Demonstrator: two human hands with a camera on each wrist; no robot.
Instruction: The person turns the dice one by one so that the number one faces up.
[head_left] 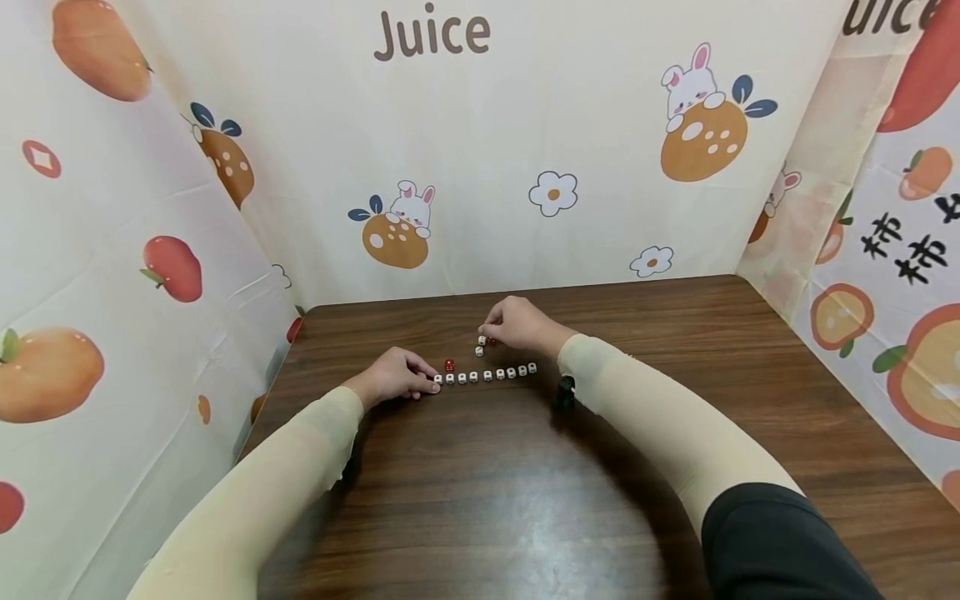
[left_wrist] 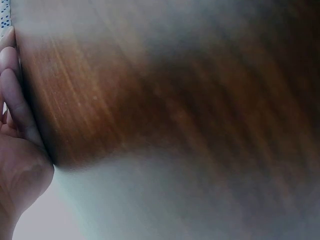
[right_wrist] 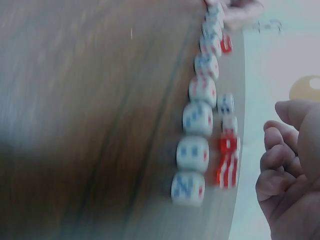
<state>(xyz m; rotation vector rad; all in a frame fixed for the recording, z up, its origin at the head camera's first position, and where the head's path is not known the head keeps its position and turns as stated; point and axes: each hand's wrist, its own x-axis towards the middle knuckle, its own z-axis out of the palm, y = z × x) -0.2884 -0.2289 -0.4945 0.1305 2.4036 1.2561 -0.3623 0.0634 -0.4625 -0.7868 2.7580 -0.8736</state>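
Several white dice stand in a long row point(head_left: 487, 376) on the brown table. At its left end my left hand point(head_left: 393, 375) pinches the end white die point(head_left: 438, 379) between thumb and forefinger. The left wrist view shows that hand's fingers point(left_wrist: 19, 107) only at the edge, the die hidden. Behind the row, my right hand point(head_left: 521, 323) hovers with fingertips close to a white die point(head_left: 482, 340) and a red die point(head_left: 492, 341). In the right wrist view its fingers point(right_wrist: 275, 155) are loosely curled beside the dice, with nothing seen in them. Another white die point(head_left: 479, 352) lies just nearer.
A lone red die point(head_left: 449, 365) sits behind the row's left part. The wooden table point(head_left: 480, 492) meets a printed cloth backdrop point(head_left: 487, 233) at the back, with more printed cloth on both sides. A small black object point(head_left: 566, 392) hangs under the right sleeve.
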